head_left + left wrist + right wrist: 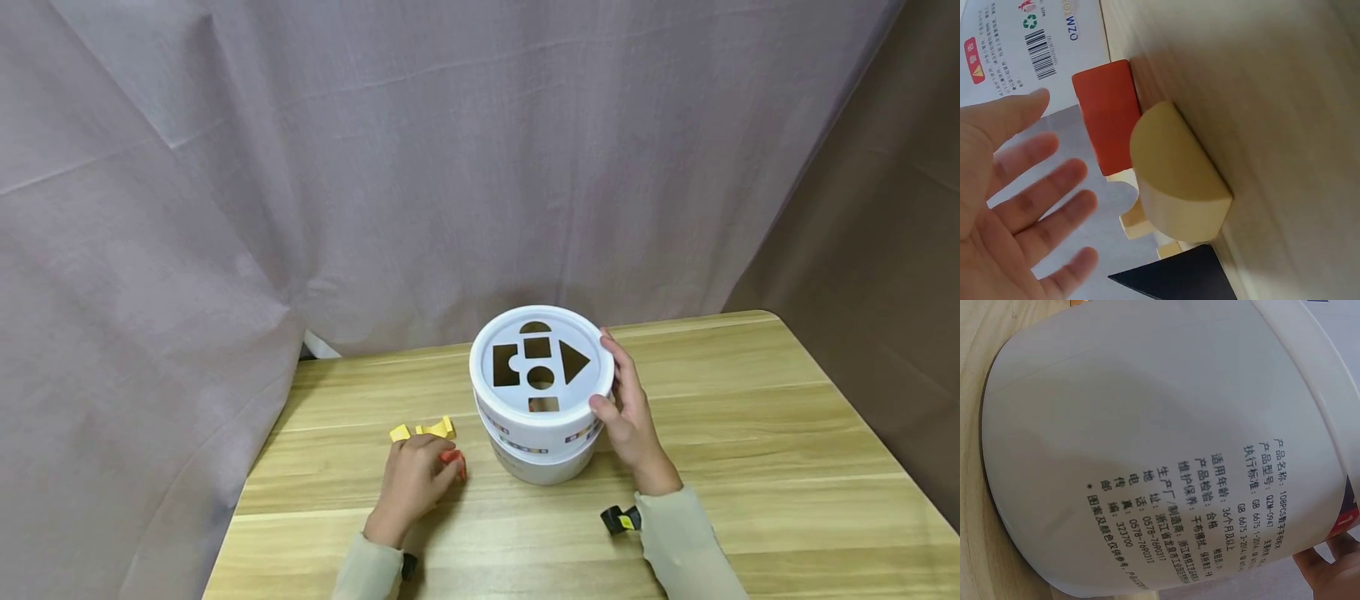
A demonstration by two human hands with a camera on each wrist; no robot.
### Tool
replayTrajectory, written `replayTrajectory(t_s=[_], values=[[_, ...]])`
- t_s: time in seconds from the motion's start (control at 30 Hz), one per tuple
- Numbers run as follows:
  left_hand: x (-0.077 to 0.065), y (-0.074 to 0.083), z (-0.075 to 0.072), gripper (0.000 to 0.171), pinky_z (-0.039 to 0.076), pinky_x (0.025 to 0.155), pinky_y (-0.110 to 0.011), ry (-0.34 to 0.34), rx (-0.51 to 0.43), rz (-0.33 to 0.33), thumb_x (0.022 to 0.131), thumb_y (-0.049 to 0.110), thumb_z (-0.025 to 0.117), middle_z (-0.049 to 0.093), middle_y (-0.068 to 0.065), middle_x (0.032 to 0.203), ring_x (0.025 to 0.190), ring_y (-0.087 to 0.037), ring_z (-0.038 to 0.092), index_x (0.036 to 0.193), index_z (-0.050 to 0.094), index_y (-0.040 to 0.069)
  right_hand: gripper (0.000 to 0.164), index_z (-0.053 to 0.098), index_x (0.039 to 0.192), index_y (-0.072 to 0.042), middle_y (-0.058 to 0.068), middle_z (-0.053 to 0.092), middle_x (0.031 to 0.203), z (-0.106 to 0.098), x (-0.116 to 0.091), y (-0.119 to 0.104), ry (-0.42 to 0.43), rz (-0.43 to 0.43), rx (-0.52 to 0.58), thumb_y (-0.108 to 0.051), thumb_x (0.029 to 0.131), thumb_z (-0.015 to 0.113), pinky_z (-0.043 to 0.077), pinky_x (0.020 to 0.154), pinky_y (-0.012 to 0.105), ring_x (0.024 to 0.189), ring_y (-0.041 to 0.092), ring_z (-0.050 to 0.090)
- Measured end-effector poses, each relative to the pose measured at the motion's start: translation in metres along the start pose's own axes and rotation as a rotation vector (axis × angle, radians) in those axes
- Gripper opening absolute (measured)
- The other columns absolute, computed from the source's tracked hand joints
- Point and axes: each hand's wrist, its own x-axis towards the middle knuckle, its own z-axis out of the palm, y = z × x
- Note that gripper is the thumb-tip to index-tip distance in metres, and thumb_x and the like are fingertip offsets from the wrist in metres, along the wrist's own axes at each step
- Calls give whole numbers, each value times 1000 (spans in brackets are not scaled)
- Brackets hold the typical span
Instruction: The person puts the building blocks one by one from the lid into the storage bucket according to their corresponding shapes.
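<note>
A white round bucket (543,462) stands on the wooden table, its lid (480,396) pierced with shaped holes: squares, circles, a triangle and a notched one. My right hand (630,417) grips its right side, thumb on the lid's rim and fingers round the edge. The printed wall (1147,425) fills the right wrist view. Left of the bucket, my left hand (416,479) hovers at a red block (455,460), fingers spread and apart from it in the left wrist view. Beside that red block lie a yellow half-round block (1175,169) and a yellow notched block (1135,222).
Yellow blocks (437,429) lie just beyond my left hand in the head view. A dark pointed piece (1172,275) shows low in the left wrist view. Grey cloth (450,167) hangs behind the table (750,433); brown cloth (885,208) hangs at the right.
</note>
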Motion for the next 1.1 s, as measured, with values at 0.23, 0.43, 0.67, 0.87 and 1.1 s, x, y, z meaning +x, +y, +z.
replayTrajectory(t_s=[0.23,0.43,0.67,0.87,1.1], values=[[-4,7,1,28,53,92,-63,-101,29,-92,80,35,93,79,4,92,88,-22,74,97,81,17,76,35,161,-2,21,25,172,-1,0,-1,-5,9,-19,-9,90,60,22,125,30,157,21,28],[-7,10,4,37,39,108,-75,-176,16,-146,78,43,93,80,2,96,93,-24,76,104,81,20,76,34,162,-3,21,23,172,-1,-1,0,-9,20,-36,-11,91,60,21,126,32,158,21,25],[-6,10,5,34,39,108,-74,-169,5,-122,80,37,92,78,2,90,89,-23,74,107,81,19,77,33,163,-5,14,25,173,-1,-2,-2,-5,39,-46,-13,91,60,19,127,35,159,22,24],[-1,9,-4,22,42,104,-75,-113,7,-46,79,30,91,75,4,87,89,-22,72,95,79,21,76,33,163,-5,20,23,172,-1,-2,0,-11,32,-47,-13,92,59,20,126,32,159,22,24],[15,12,-31,27,44,101,-75,16,-32,35,81,24,92,80,-10,106,102,-32,75,105,82,15,76,32,163,-5,15,23,173,-2,-2,1,-16,41,-45,-14,93,59,19,126,31,159,21,23]])
